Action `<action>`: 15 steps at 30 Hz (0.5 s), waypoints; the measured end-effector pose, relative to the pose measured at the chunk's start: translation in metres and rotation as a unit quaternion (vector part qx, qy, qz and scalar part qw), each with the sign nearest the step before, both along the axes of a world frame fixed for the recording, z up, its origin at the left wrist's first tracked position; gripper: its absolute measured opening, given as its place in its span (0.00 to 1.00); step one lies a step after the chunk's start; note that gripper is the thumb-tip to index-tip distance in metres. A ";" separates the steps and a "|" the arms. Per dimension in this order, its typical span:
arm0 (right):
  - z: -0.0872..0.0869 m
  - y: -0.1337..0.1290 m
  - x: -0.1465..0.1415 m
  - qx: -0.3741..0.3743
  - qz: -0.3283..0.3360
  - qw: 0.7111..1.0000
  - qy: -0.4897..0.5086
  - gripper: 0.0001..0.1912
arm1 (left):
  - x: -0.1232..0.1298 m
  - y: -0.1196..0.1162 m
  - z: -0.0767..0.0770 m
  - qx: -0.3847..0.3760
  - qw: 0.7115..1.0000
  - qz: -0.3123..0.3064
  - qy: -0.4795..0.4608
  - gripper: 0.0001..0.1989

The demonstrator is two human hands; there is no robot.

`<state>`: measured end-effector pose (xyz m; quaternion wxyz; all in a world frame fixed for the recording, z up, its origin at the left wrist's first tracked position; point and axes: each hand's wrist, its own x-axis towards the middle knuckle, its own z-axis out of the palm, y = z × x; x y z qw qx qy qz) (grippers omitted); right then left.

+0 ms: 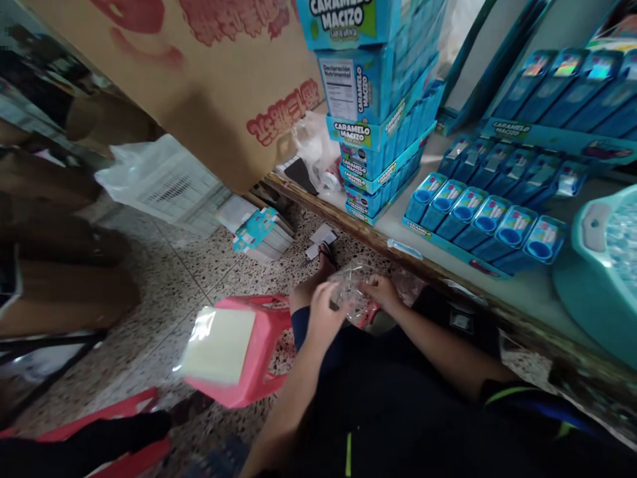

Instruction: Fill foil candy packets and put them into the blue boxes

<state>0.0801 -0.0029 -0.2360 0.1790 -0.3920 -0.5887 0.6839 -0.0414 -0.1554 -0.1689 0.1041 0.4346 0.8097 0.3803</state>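
Observation:
Above my lap, a crumpled clear plastic bag (356, 292) is stretched between my two hands. My left hand (324, 311) has its fingers curled at the plastic's left edge. On the other side my right hand (382, 292) pinches it between thumb and fingers. Whether anything small lies inside the plastic cannot be made out. To my left, a pink stool (266, 358) carries a pile of glossy clear-wrapped pale sheets (219, 345). Just beyond my hands runs the table's worn wooden edge (368, 236).
Stacked blue candy boxes (355, 133) rise at the table's left end. Right of them stand trays of blue candy packs (465, 209) and a teal tub (582, 265). A large cardboard box (209, 86) leans close by. Flat printed cartons (266, 239) lie on the speckled floor.

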 end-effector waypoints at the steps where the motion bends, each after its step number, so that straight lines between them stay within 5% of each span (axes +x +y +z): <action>1: 0.001 -0.003 0.000 0.006 -0.001 1.000 0.003 0.28 | 0.011 0.009 -0.007 -0.009 0.998 -0.050 -0.024 0.23; 6: 0.004 -0.011 0.003 0.029 -0.007 1.000 0.006 0.31 | 0.031 0.027 -0.036 0.019 0.994 -0.082 -0.067 0.08; 11: 0.003 -0.002 0.008 0.080 -0.066 0.994 -0.035 0.21 | 0.018 0.019 -0.036 0.026 0.999 0.020 -0.027 0.13; 15: 0.000 0.005 0.006 0.152 -0.066 0.984 -0.063 0.26 | 0.018 0.017 -0.037 -0.039 0.999 -0.002 -0.013 0.12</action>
